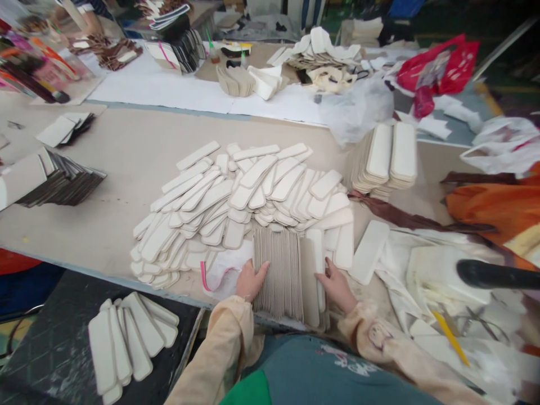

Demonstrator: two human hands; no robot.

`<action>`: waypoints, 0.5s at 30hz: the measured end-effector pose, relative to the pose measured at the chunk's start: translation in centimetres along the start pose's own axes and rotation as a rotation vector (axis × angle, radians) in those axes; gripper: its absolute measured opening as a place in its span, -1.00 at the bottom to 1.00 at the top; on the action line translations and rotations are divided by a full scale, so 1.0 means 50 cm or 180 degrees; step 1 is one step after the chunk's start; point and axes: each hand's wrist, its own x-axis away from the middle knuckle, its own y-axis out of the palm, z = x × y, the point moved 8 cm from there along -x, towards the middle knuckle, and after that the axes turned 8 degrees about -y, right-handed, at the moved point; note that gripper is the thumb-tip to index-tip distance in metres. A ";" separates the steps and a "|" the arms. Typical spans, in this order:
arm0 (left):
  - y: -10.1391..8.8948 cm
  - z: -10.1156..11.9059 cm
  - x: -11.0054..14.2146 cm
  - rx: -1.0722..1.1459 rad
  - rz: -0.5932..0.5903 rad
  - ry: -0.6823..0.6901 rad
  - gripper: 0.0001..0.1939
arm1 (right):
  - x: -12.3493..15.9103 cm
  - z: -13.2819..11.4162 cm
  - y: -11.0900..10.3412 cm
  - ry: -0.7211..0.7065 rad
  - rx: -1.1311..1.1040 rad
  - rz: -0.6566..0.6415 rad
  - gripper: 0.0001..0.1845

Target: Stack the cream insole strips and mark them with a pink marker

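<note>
1. Packed strips [278, 275] between hands, long axis pointing away from body; left hand [252, 280] nearer, touching left side.
2. Left thumb spread from fingers.
3. Right hand [337, 286] at flat strips' [310, 281] right edge; can't tell if pinching.

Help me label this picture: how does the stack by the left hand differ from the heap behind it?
The stack stands its pieces on edge, while the heap has them lying mostly flat. The stack is neatly aligned; the heap overlaps at many angles. The stack shows thin edges, the heap broad pale faces. Both sit on the table.
</note>
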 end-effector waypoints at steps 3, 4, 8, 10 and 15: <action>-0.002 0.000 0.000 -0.0031 -0.0022 -0.0006 -0.35 | 0.005 -0.020 0.008 -0.0250 -0.0319 -0.0016 -0.23; -0.003 0.000 0.000 -0.0037 -0.0029 -0.0008 -0.34 | 0.007 -0.028 0.009 -0.0347 -0.0346 -0.0006 -0.34; -0.005 0.005 0.002 -0.0038 -0.0062 0.0011 -0.35 | 0.008 -0.035 -0.001 -0.0302 -0.0169 0.0061 -0.46; -0.006 0.006 0.003 -0.0023 -0.0005 0.0039 -0.34 | 0.007 -0.032 -0.011 -0.0175 -0.0109 0.0178 -0.39; -0.020 0.005 0.010 -0.0003 0.0489 0.0140 -0.10 | 0.012 -0.036 -0.008 -0.0089 -0.0375 0.0392 -0.45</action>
